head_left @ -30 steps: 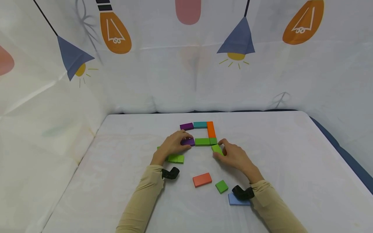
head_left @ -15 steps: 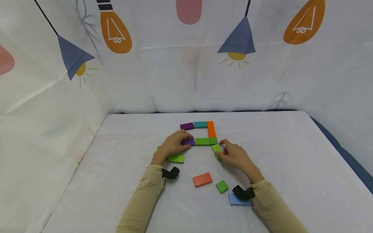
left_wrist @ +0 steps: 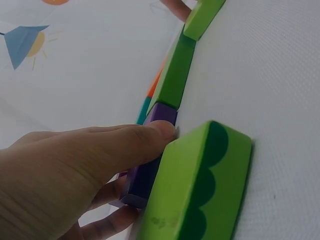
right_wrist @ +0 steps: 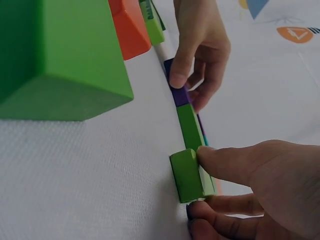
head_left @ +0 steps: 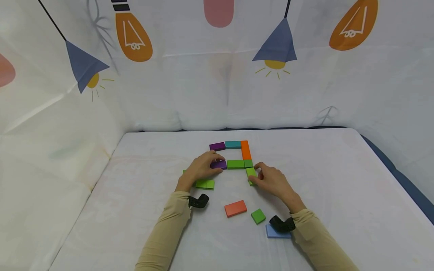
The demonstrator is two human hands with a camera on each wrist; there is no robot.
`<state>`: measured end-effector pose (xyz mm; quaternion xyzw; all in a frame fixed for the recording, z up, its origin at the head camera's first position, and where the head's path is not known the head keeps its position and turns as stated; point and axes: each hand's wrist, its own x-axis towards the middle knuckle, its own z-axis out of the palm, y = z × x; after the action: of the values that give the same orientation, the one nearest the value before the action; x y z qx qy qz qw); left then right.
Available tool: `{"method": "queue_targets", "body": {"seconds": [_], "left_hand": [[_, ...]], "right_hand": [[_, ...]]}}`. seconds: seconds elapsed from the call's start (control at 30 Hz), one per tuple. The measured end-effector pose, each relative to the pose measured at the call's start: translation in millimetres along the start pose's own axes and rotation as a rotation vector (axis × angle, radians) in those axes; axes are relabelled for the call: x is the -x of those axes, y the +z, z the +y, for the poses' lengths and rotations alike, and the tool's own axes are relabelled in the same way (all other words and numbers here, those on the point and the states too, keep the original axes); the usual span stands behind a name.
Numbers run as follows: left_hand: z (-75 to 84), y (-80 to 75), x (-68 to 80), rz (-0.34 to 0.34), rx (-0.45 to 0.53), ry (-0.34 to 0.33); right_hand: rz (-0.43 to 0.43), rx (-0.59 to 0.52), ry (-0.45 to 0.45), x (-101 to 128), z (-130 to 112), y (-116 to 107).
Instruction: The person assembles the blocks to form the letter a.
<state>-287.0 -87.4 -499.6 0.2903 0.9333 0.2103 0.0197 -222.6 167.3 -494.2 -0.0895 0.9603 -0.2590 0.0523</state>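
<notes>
I see the white counter (head_left: 322,180) carrying a flat figure of coloured blocks, and I judge the risks from the largest thing to the smallest.

The figure itself is loose: a purple block (head_left: 217,146), a teal block (head_left: 233,144) and an orange block (head_left: 245,150) make the far corner, and a dark green bar (head_left: 235,164) lies across below them. No piece is fixed to another, so a sideways push from either of my hands could, I think, slide the whole row out of line.

My left hand (head_left: 200,169) pinches the lower purple block (left_wrist: 150,155) at the bar's left end, with the thumb along its side. My right hand (head_left: 274,181) pinches a light green block (right_wrist: 187,175) just under the right end of the bar. If this block enters tilted, it may knock the small green square (head_left: 248,163) above it.

The left wrist lies near a green block (head_left: 205,184), which could be dragged.

There is no container here; a red block (head_left: 235,208), a green square (head_left: 258,216) and a blue block (head_left: 276,232) lie loose.
</notes>
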Motion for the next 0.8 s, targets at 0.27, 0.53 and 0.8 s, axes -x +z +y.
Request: {"method": "queue_targets", "body": {"seconds": [0.27,0.53,0.8], "left_hand": [[-0.7,1.1,-0.6,0.003,0.004,0.008],[-0.4,0.7,-0.5,-0.004,0.004,-0.003],[0.0,0.6,-0.3,-0.007,0.001,-0.001]], "right_hand": [[0.005,0.002,0.008,-1.9,2.0,2.8],[0.008,-0.016,0.027,-2.6,0.1,4.6],[0.023,-0.021,0.014,-2.5,1.1,5.8]]}}
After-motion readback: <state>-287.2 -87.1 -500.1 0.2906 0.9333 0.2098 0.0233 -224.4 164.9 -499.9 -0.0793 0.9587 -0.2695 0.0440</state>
